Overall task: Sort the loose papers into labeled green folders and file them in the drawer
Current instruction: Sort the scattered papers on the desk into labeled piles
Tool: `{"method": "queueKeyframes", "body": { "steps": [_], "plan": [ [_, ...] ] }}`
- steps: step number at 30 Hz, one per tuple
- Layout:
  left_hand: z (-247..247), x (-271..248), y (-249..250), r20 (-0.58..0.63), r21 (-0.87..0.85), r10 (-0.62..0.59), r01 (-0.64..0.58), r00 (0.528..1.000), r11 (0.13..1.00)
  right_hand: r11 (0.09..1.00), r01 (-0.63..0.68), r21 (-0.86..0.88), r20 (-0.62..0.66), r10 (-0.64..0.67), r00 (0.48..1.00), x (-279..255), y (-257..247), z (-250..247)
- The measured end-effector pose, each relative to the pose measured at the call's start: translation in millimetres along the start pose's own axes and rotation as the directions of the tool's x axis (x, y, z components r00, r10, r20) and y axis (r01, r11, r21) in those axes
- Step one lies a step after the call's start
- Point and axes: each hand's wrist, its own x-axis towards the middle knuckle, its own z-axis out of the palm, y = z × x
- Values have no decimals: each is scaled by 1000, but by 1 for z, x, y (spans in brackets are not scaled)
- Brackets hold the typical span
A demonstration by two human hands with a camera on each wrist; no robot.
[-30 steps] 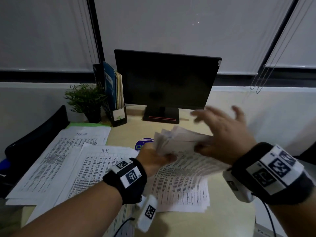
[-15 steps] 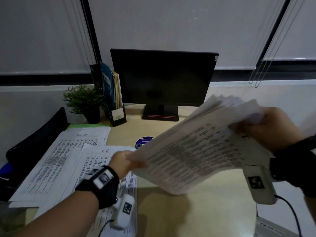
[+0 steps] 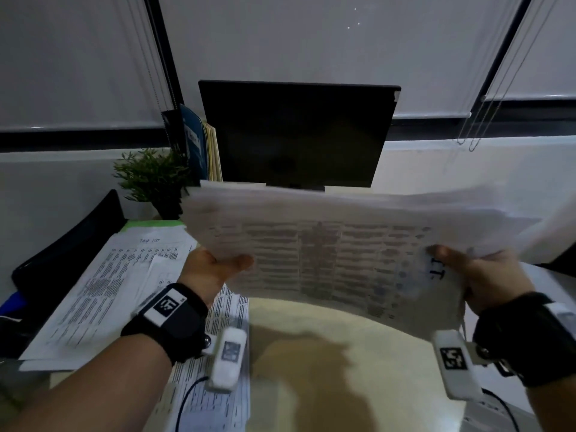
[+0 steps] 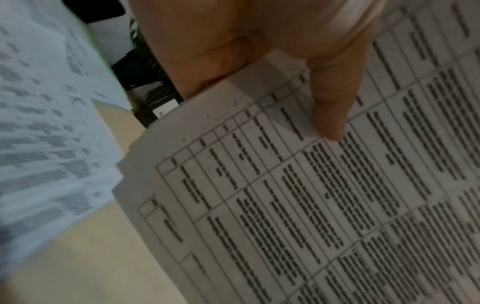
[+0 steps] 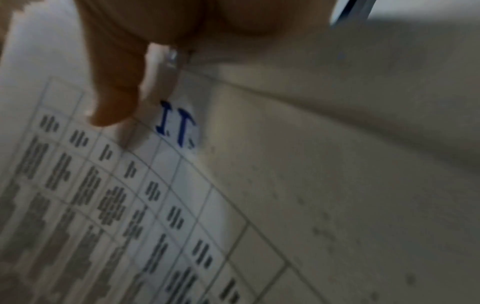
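While pinched by left hand (image 3: 215, 269) and right hand (image 3: 486, 275) thumbs: limp, bowed sheaf of gridded papers (image 3: 327, 257).

Thin matt printed paper sheets (image 3: 327, 260) are flexing above a smooth pale wood-look desk (image 3: 327, 353); at twelve o'clock, the monitor (image 3: 296, 135) is showing glossy black.

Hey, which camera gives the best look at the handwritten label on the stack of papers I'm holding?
The right wrist view: the blue label reads "I.T." large, right beside the right hand's thumb. The head view shows it small and sideways on the stack. The left wrist view shows only the printed table, no label.
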Motion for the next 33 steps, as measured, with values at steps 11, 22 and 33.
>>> {"method": "queueKeyframes", "body": {
  "steps": [11,22,33],
  "plan": [
    [22,-19,-48,-80,108,-179,187,981,976,880,-342,-329,-164,304,939,-25,70,7],
    [52,-30,7,-10,17,65,-65,998,998,995,10,-95,-403,-48,914,-16,14,28],
    [50,-10,-14,-91,-6,-54,54,994,999,980,-62,-187,-361,-10,933,-21,68,6]
  ]
}}
